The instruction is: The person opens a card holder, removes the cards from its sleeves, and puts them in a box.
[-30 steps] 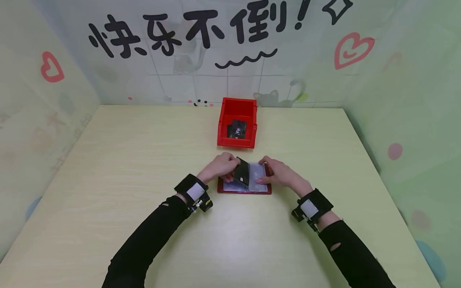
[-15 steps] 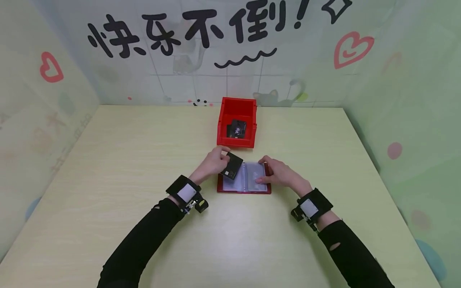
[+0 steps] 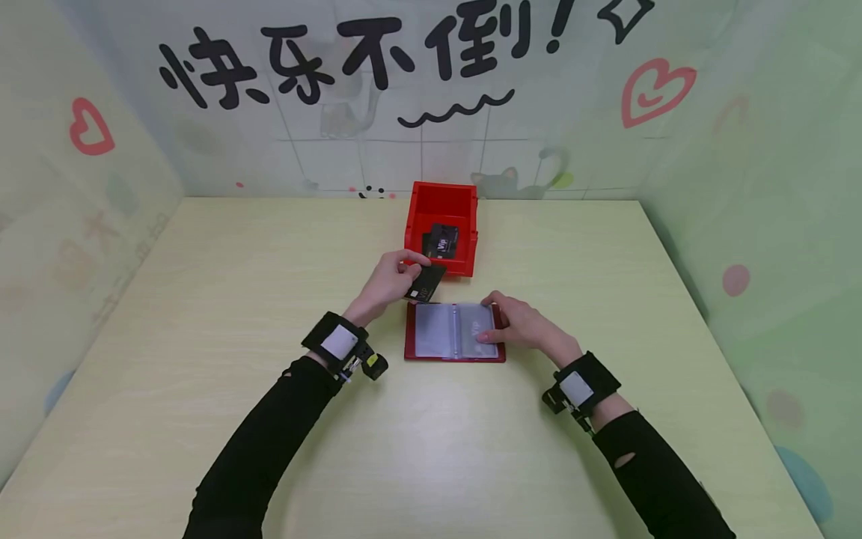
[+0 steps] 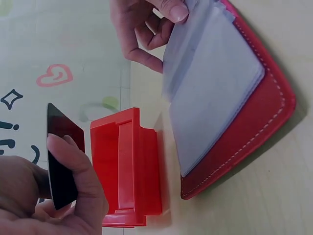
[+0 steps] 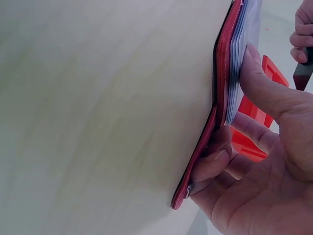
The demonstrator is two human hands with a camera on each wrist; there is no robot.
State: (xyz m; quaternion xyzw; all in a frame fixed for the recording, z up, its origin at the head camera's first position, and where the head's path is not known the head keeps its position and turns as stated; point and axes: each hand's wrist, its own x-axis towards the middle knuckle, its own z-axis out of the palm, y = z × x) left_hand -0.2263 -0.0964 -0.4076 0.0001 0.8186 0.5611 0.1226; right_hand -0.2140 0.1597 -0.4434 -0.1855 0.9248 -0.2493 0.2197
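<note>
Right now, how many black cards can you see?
3 visible: the held card in the left hand, the Vip card in the red bin, and a mostly covered card beneath it. More may be hidden underneath.

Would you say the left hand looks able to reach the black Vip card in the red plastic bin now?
Probably yes: the black Vip card lies uncovered in the open red plastic bin near the left hand, though the other black card it pinches may hinder grasping.
</note>
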